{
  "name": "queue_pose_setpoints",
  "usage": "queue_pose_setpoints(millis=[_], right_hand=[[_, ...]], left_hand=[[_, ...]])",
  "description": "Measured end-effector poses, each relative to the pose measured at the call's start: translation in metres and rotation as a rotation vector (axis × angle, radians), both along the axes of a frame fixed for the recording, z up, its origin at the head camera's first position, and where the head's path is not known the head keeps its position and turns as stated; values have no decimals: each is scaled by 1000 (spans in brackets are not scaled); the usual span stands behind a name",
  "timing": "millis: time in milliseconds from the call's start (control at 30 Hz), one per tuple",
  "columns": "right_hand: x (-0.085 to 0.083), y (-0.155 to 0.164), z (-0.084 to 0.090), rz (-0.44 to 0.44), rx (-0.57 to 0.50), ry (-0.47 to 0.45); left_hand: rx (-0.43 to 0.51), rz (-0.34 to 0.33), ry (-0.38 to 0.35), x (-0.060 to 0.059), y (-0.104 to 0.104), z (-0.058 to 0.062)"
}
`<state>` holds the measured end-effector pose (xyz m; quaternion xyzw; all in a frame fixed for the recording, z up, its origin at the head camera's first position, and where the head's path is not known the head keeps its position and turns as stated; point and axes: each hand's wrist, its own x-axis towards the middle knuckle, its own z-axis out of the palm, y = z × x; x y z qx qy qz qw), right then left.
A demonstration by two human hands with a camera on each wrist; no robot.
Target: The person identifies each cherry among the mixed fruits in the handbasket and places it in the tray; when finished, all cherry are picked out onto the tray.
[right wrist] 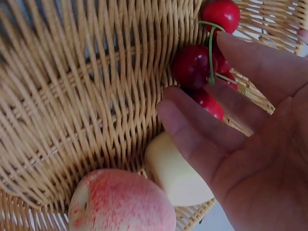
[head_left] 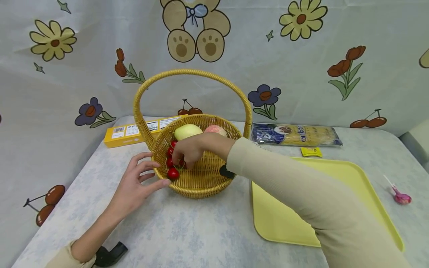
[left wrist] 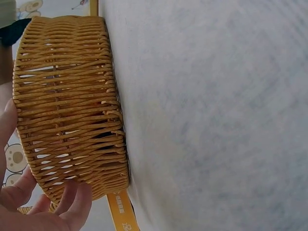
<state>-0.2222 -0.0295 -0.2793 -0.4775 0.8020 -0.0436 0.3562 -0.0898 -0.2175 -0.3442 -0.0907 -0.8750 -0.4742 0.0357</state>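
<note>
The wicker basket (head_left: 201, 191) stands upright on the counter (head_left: 201, 232). Red cherries (head_left: 172, 173) lie against its left inner wall; a pale yellow-green fruit (right wrist: 180, 175) and a peach (right wrist: 122, 204) occupy its rear.

1. Grip status, right hand (head_left: 192, 149): inside the basket, over the cherries. Thumb and fingers are parted around the green stems (right wrist: 211, 57), with no closed hold shown; whether a fingertip bears on a stem cannot be told.

2. Grip status, left hand (head_left: 135, 186): spread at the basket's left front, thumb at the rim, fingertips against the outer wall. It does not clench. Light, steady pressure should keep the basket from sliding or tipping.

3. The step in hand appears to be handling the cherries. Pinching several stems together near their junction is advisable; squeezing one smooth fruit risks slippage or bruising.

4. Any lift should be vertical, clear of the basket's wall, where stems could snag in the weave.
</note>
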Motion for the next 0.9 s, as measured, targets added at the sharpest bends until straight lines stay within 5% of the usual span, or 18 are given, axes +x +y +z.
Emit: queue_pose_setpoints(millis=[433, 900], right_hand=[[4, -4, -1, -38, 60, 48], [8, 9, 16, -51, -92, 76]], left_hand=[[-24, 10, -5, 0, 0, 3], [-28, 9, -2, 1, -1, 2]])
